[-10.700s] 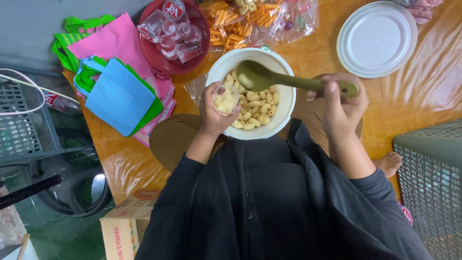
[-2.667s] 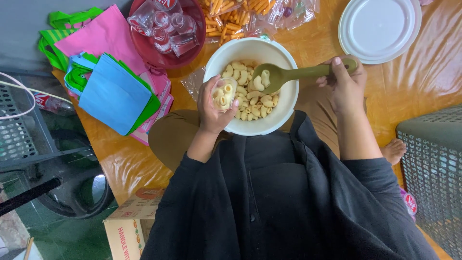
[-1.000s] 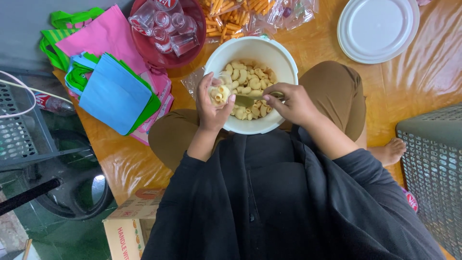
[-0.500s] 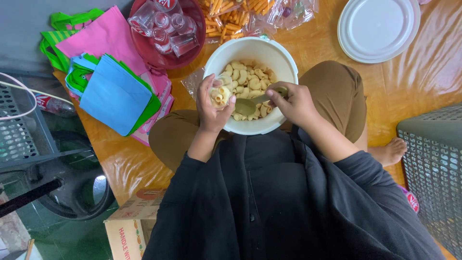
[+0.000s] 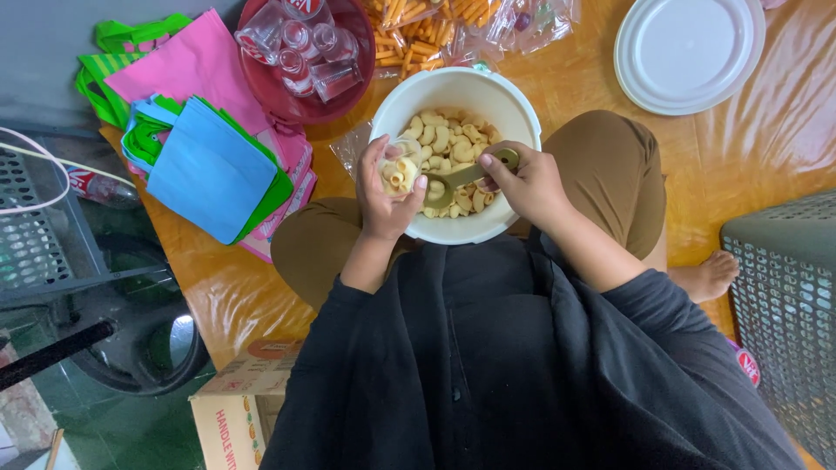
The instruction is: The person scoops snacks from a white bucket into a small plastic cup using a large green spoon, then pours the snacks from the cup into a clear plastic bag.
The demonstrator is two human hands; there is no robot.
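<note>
Left hand: my left hand [image 5: 387,196] is closed around one small clear cup [image 5: 398,170] of pale snacks.
Right hand: my right hand [image 5: 527,183] grips one olive spoon [image 5: 453,183]; its scoop is at 3 o'clock of the cup, just beside it.
Bowl: one white bowl [image 5: 461,87] with snacks, between my knees.
Surface: orange plastic sheet [image 5: 766,148] on the floor; one white lid [image 5: 688,52] at 1 o'clock.

Single head-worn view only. I see it looking steeply down over the wearer's black top and lap, close in. White bowl [image 5: 455,96] sits center frame, far of it a red basin [image 5: 344,96]; grey basket [image 5: 784,305] right, cardboard box [image 5: 239,409] near left.
</note>
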